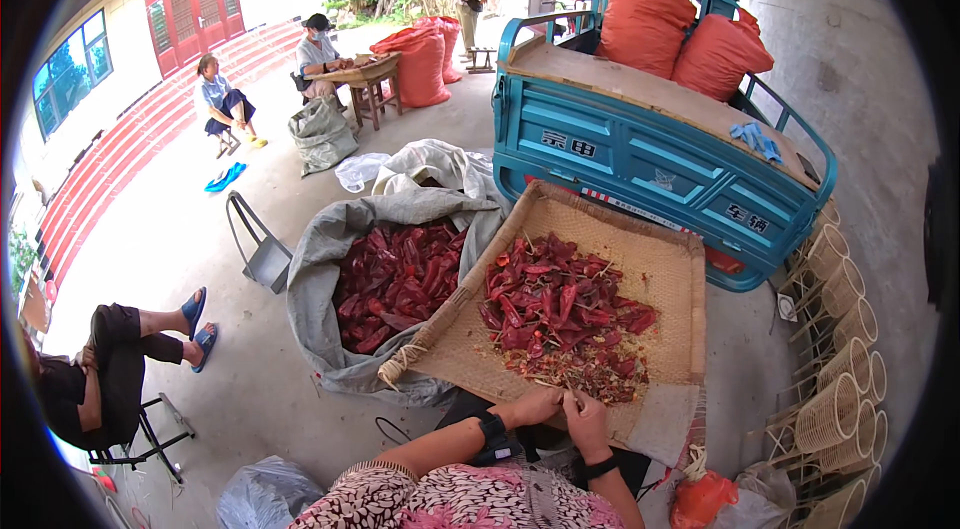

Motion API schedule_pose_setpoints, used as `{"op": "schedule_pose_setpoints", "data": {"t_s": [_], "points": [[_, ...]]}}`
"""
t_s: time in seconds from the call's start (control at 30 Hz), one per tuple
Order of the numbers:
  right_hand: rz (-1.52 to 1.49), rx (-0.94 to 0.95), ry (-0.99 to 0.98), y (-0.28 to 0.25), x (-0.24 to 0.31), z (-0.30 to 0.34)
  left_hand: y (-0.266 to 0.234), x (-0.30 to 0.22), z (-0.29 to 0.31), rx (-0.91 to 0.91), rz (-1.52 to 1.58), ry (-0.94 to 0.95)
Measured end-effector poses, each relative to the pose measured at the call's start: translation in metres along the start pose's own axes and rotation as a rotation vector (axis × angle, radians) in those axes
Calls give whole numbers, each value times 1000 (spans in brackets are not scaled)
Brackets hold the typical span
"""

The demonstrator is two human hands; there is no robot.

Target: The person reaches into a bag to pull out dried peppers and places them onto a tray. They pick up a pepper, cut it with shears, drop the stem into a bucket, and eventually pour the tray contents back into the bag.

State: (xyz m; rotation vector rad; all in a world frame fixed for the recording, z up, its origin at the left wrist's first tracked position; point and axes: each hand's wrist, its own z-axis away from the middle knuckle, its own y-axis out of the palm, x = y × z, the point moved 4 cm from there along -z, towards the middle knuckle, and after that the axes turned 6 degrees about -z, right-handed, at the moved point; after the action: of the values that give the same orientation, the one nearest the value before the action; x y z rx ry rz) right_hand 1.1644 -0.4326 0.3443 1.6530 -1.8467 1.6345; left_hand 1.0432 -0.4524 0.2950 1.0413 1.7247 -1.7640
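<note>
My left hand [536,406] and my right hand [587,425] meet over the near edge of a woven tray [672,279]. Both sets of fingers are closed in a pinch, and whatever lies between them is too small to make out. Just beyond my fingers, dried red chili peppers [560,294] are heaped on the tray, with broken bits and seeds [585,369] scattered at the pile's near side. Left of the tray, a big grey-white sack [312,279] stands with its mouth rolled wide, full of more red chilies [400,279].
A blue cargo tricycle [640,149] carrying orange-red sacks [647,24] stands behind the tray. Stacked wicker baskets [840,409] line the right. A metal dustpan [268,264] lies left of the sack. One person [115,379] sits at the left; others are around a wooden table [365,74] farther back.
</note>
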Motion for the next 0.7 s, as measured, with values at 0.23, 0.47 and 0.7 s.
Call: {"op": "schedule_pose_setpoints", "data": {"t_s": [0.23,0.47,0.7], "points": [[-953,150,775,7,-22,18,-3,-15,4,402,672,64],[-1286,70,903,12,-22,19,-17,-25,4,555,688,62],[-1614,167,817,21,-16,-2,-24,13,0,456,643,-108]]}}
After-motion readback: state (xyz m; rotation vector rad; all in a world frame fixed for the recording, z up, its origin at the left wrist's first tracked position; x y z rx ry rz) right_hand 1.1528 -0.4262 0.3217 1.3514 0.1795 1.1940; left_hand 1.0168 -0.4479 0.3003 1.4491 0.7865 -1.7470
